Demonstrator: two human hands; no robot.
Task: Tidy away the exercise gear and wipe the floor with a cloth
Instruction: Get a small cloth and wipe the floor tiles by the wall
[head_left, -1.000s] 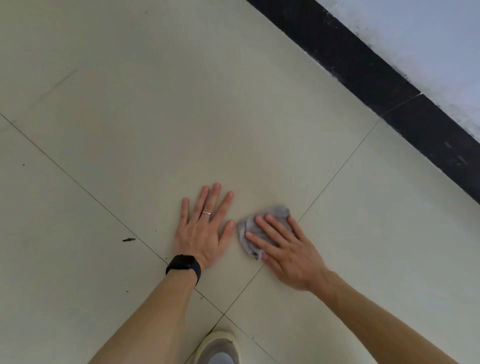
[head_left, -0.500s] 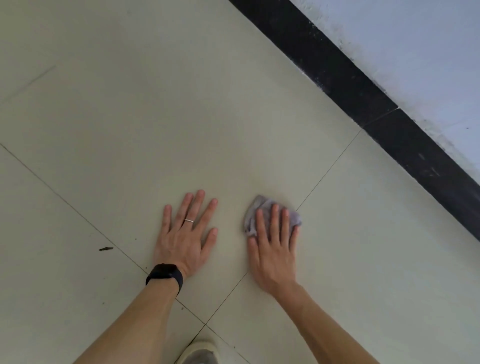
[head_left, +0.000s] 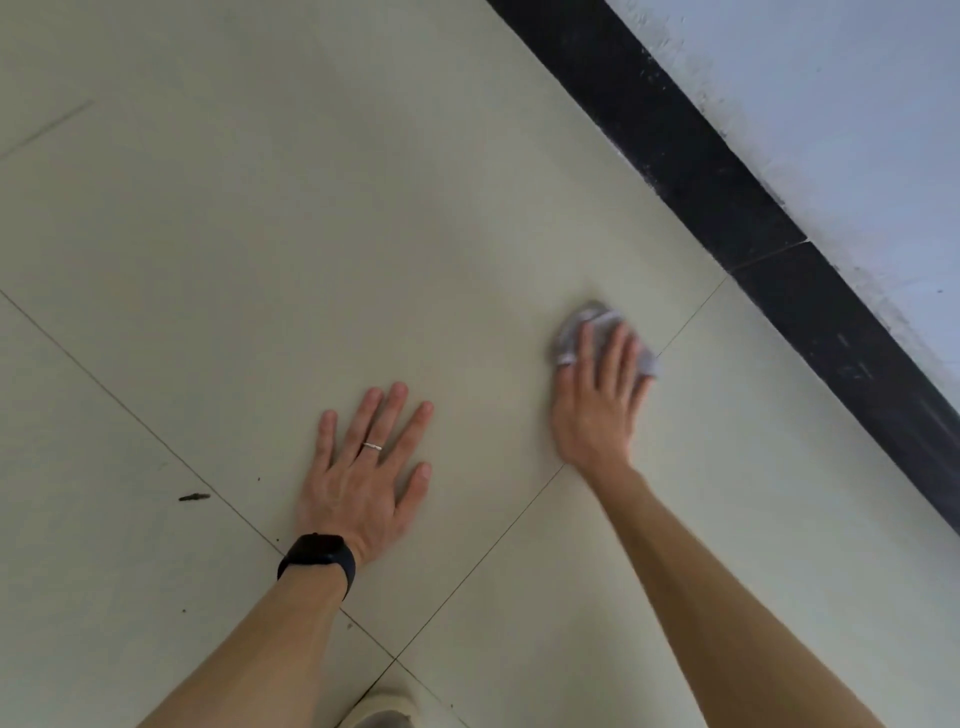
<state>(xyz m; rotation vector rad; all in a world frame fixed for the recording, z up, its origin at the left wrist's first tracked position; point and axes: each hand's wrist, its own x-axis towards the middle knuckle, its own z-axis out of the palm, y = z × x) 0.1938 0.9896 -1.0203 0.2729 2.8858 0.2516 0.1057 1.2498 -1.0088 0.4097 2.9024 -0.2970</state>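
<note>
right hand (head_left: 597, 405) had pushed the grey cloth (head_left: 576, 332) fwd, away from the left hand (head_left: 363, 483) and nearer the black skirting (head_left: 727, 171), fingers flat on it. left hand stayed splayed flat on the floor (head_left: 260, 234), bracing. wiping underway; no gear in view. the gap btwn hands was wider than 0.5 s before.

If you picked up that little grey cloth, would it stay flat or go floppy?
Probably floppy: the grey cloth is bunched and wrinkled under the right hand. Likely light, since flat fingers cover most of it. It should slide easily on the smooth floor tile.
</note>
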